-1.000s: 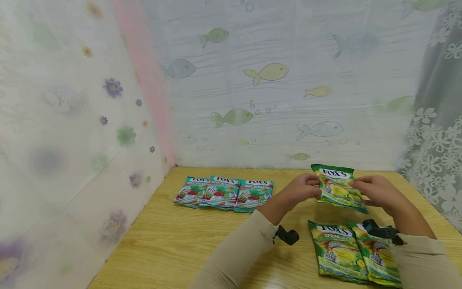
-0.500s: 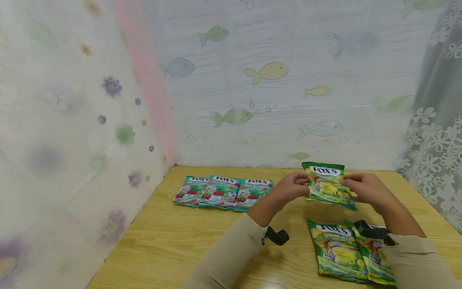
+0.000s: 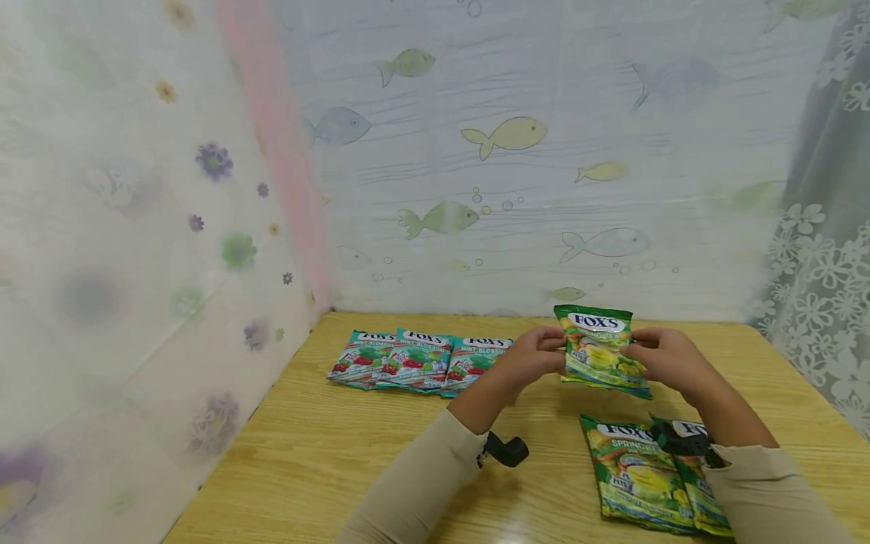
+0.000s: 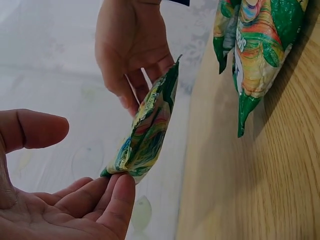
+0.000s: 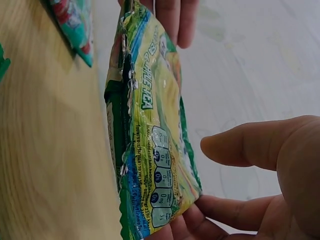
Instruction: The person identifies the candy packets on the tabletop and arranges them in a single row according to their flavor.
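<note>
A green and yellow Fox's candy packet (image 3: 598, 355) hangs upright over the table, held between both hands. My left hand (image 3: 530, 359) holds its left side; in the left wrist view the fingers (image 4: 117, 207) curl against the packet's edge while the thumb stands apart. At the opposite side my right hand (image 3: 673, 363) holds it, with fingers partly hidden behind the packet and the thumb (image 5: 225, 145) near its edge. Below, two matching Fox's packets (image 3: 635, 480) lie side by side, the right one partly covered by the right wrist and sleeve.
Three teal Fox's Mint Blossom packets (image 3: 413, 363) lie overlapping in a row at the back left of the wooden table (image 3: 326, 461). The left forearm covers part of the rightmost one. A fish-patterned curtain (image 3: 421, 166) hangs behind the table.
Both hands have carried the held packet leftward, and it now faces the head view more squarely. The packets on the table stay where they were.
</note>
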Demonstrator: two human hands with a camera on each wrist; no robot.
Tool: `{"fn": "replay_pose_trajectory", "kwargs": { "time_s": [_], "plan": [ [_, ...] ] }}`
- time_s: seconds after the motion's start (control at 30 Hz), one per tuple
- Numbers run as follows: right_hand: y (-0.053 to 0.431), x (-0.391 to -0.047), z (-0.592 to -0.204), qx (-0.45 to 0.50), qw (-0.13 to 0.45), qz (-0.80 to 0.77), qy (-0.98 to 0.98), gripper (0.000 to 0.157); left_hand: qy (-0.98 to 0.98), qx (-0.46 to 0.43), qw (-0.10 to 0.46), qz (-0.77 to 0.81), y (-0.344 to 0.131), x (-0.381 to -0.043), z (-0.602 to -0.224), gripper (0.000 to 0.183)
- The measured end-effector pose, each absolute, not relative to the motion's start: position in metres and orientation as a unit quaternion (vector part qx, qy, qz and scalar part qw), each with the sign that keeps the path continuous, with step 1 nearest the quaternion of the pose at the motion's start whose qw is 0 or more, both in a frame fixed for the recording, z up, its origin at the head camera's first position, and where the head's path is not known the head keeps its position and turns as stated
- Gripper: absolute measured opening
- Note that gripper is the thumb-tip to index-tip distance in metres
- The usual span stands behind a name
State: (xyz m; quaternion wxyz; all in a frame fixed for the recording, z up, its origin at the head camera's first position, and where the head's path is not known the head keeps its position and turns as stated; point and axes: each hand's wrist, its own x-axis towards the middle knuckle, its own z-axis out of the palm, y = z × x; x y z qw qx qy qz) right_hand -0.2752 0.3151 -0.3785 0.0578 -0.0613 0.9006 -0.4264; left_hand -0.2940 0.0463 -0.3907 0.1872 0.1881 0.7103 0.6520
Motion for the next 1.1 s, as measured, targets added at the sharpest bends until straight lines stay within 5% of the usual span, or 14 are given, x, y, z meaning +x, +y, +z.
{"fn": "replay_pose_trajectory", "kwargs": {
  "time_s": [1.1],
  "plan": [
    [0.278,-0.278,-0.4,-0.083,0.041,-0.44,0.893,0.068,0.714,0.179,0.174,0.654,0.012,-0.298,-0.407,0.064]
  ]
}}
